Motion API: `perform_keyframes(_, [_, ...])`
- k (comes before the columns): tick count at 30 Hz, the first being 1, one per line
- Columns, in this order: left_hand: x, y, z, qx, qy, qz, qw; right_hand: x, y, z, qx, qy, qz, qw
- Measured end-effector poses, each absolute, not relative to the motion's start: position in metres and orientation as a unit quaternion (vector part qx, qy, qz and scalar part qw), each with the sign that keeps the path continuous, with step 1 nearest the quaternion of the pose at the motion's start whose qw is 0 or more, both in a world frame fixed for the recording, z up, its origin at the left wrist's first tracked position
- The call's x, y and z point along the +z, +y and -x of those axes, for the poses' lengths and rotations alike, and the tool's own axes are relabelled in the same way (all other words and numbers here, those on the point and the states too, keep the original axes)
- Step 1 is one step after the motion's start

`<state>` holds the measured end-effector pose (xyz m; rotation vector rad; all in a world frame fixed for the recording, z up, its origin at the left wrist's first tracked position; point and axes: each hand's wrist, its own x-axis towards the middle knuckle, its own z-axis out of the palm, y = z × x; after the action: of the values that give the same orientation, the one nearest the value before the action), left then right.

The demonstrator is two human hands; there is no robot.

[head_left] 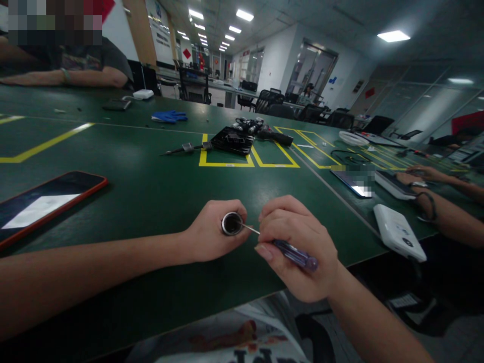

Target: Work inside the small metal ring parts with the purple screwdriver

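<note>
My left hand (207,233) is wrapped around a short cylinder with a dark hollow inside and a silver rim (224,227); its open end faces me, and the fingers hide most of its body. In my right hand (302,229) is a screwdriver with a clear purple handle (297,256), pinched between thumb and fingers. Its thin metal shaft (250,228) points left into the mouth of the cylinder. Whether the tip touches the inner wall I cannot tell. Both hands are just above the green table (166,201), near its front edge.
Beyond my hands lie a glossy black packet (233,141), a thin dark pointed tool (188,147) and a blue glove (170,117). An orange-edged phone (49,201) is at left, a white device (399,232) at right. Other people's arms (449,212) rest on the table.
</note>
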<state>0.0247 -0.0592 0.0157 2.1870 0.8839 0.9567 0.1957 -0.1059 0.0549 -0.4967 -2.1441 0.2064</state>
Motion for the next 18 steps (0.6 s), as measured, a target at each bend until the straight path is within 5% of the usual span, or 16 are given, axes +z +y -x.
perform_keyframes(9, [0.014,-0.059,-0.025,0.350,0.339,-0.824,0.289,0.056,-0.105,-0.204,0.100,-0.888,0.221,0.390])
perform_keyframes(18, [0.015,-0.060,-0.024,0.355,0.338,-0.828,0.273,0.055,-0.107,-0.216,0.199,-0.815,0.244,0.486])
